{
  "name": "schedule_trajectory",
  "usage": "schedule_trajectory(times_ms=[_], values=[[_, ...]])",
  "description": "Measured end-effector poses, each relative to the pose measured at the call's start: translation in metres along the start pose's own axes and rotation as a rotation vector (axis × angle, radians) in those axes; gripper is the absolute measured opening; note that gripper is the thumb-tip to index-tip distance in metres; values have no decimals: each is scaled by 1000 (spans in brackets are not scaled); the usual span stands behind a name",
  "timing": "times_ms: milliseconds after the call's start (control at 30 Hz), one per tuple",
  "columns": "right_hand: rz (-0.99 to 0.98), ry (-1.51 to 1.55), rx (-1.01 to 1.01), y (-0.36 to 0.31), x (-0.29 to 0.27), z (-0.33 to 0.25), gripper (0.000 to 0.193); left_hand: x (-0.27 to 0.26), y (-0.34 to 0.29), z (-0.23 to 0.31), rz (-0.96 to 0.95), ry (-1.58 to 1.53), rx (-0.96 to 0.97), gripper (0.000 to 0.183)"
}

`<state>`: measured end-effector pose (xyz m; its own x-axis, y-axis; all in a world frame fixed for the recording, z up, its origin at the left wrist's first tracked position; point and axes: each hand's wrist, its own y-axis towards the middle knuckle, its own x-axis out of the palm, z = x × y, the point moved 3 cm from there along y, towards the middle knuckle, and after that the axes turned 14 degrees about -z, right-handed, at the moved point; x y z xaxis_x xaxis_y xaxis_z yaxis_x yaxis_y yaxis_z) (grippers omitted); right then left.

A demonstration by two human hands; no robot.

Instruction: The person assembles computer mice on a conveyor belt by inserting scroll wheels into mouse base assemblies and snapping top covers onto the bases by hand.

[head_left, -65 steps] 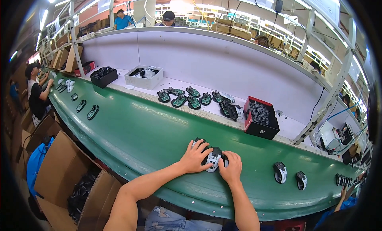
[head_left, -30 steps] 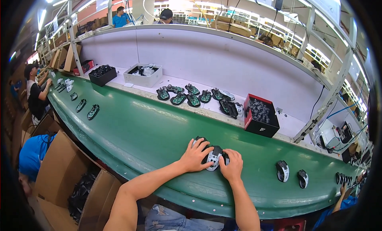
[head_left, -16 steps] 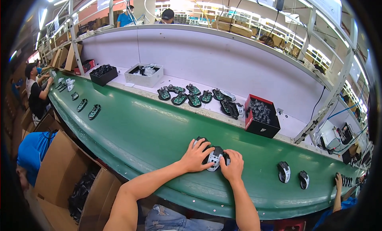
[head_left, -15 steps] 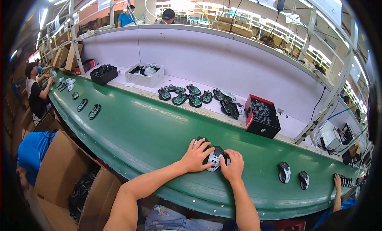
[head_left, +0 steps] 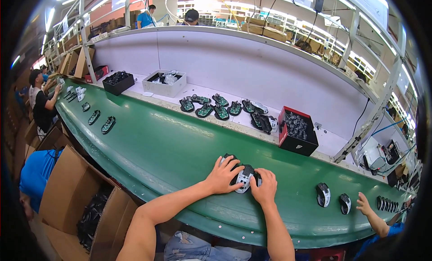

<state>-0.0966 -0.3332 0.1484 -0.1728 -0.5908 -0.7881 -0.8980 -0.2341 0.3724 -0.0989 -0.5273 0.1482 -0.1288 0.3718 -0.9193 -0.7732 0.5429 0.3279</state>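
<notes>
Downstream at the right edge, a co-worker's hand (head_left: 365, 204) has come right in over the belt since the earlier frames, while the two finished mice have slid a touch further that way and the person's own hands have stayed put.

Closest in, a cardboard box (head_left: 72, 193) stands open at lower left with dark parts inside. Just above the forearms, both hands are clamped on one computer mouse (head_left: 244, 177), white and black, sitting on the green conveyor belt (head_left: 157, 148) near its front edge. Left hand (head_left: 222, 175) wraps over the mouse's left side, fingers curled across the top; right hand (head_left: 265, 187) presses in from the right, fingers bent around the shell. So the mouse is pinned between both palms, touching the belt.

Moving right along the belt: two assembled mice (head_left: 323, 194) lie side by side, well apart from the held one, and the co-worker's hand hovers just beside them. Beyond that, a row of small dark pieces (head_left: 388, 203) near the belt's end.

Further back, on the white shelf behind the belt, a red-and-black bin (head_left: 294, 134) full of small dark parts, then green circuit-board mouse bases (head_left: 215, 108) laid out in a cluster. Further left, a white tray (head_left: 164, 83) and a black tray (head_left: 118, 82). Far up the belt on the left, more mouse bases (head_left: 101, 121) ride along, and another person in black (head_left: 42, 106) works there.
</notes>
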Motion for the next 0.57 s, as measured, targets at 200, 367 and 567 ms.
schedule_trajectory(times_ms=[200,367,567], values=[[1,10,0,3,-2,-4,33,-3,-1,-1,-4,-1,-11,62],[-1,1,8,-1,0,0,32,0,-1,0,-6,5,-7,62],[-17,5,16,2,-2,-2,33,-4,0,-1,-7,-12,0,62]])
